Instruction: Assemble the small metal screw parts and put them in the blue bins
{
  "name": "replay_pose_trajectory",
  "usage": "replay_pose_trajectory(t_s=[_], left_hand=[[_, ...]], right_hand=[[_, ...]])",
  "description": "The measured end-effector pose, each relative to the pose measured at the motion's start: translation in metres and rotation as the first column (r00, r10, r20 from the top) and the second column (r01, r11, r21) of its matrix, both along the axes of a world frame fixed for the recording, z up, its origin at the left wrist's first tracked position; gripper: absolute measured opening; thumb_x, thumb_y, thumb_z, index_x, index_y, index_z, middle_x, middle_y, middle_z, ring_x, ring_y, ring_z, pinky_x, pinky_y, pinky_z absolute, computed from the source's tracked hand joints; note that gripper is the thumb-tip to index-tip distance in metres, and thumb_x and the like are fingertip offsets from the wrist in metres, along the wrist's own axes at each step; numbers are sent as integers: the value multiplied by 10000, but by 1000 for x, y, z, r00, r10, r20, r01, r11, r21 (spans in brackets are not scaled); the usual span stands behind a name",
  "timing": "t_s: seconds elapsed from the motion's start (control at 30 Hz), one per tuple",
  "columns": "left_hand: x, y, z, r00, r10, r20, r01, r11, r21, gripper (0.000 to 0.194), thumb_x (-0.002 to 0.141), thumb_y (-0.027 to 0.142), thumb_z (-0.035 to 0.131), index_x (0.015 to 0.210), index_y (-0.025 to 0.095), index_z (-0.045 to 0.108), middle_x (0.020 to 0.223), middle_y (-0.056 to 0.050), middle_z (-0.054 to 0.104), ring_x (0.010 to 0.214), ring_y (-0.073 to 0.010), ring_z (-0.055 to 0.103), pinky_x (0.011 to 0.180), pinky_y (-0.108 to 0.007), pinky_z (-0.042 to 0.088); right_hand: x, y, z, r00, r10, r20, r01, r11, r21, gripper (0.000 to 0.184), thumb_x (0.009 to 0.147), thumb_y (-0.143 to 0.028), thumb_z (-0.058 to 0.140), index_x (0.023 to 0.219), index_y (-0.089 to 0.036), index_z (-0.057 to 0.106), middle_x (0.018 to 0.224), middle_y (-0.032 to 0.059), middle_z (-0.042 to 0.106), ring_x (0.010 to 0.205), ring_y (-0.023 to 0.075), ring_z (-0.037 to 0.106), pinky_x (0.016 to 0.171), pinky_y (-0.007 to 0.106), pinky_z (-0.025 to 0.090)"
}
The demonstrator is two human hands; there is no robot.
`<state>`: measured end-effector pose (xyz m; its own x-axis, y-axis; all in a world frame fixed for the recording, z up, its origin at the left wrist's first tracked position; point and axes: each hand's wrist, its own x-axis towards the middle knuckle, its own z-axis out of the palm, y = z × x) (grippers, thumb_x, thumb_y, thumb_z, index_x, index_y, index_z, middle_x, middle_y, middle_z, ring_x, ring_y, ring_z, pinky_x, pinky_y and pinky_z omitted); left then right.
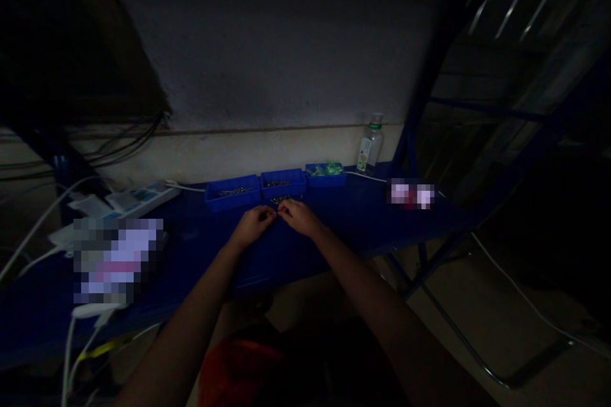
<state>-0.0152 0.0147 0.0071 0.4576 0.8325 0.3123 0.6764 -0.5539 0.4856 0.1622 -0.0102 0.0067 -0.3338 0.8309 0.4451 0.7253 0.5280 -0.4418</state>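
Over the blue table (296,248), my left hand (254,225) and my right hand (300,216) meet with pinched fingertips. Something tiny is between them, too small and dark to name. Just beyond my fingers lies a loose pile of small shiny metal parts (281,200). Behind the pile stand three blue bins in a row. The left bin (214,201) holds thin metal pieces, the middle bin (283,189) small brassy-looking pieces, and the right bin (325,180) crumpled green, clear plastic.
A clear bottle (371,146) with a green-banded neck stands at the back right. A white power strip (147,200) with plugs lies at the left, near a blurred-out object (121,261). Another blurred-out object (411,194) is at the right. White cables run along the table's left end.
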Motion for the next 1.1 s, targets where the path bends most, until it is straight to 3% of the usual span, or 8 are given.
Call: replay_pose_trajectory(t_s=[0.37,0.77,0.97,1.1], left_hand=[[-1,0,1,1000,1,22,-2,998,59,279,785,360,463,928,169,609,877,-44,624,796,-162,570,740,-250,428],[6,-10,7,996,-34,85,28,996,80,280,795,375,467,929,163,592,823,-31,614,702,-144,552,662,-242,426],[6,-7,5,994,-53,97,42,993,108,303,821,400,436,923,166,599,856,-49,620,773,-166,563,735,-266,426],[4,-6,5,993,-3,121,-13,992,125,265,799,379,467,904,169,591,855,-40,625,775,-165,566,731,-258,421]], right_hand=[[1,3,-3,997,-1,78,4,999,-38,218,882,-324,415,920,-196,586,888,10,586,811,94,536,735,186,357],[0,1,-5,985,-1,174,-3,1000,27,240,906,-283,357,895,-186,577,884,20,563,824,101,528,743,190,348],[1,7,-10,994,23,109,-27,999,28,235,904,-300,366,899,-194,577,872,25,576,817,106,532,740,197,350],[1,11,-14,999,48,-14,-48,999,14,207,891,-302,396,908,-200,576,901,17,600,838,104,542,752,198,358]])
